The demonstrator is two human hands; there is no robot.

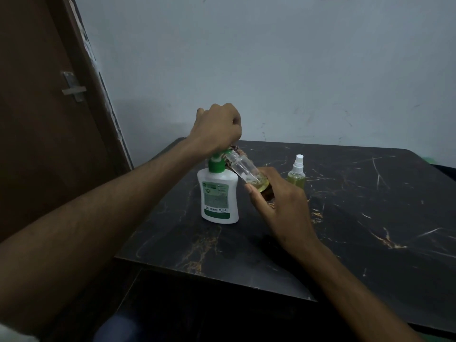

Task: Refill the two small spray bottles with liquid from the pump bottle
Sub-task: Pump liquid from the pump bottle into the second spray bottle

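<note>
Black marbled desk (370, 230) w/ pale wall, brown door at left. Left hand (217, 129), fisted, presses pump bottle (218, 196), upright. Right hand (281, 201) grips open spray bottle (244, 170), tilted, mouth at nozzle. Capped spray bottle (296, 175) upright nearby.

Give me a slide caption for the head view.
Left hand presses pump bottle; right hand tilts open spray bottle.

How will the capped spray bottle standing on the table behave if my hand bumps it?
The capped spray bottle looks tall, narrow and small-based, so it would probably tip easily. It is round, so once down it may roll across the smooth table. It seems mostly full, so slightly steadier.
</note>
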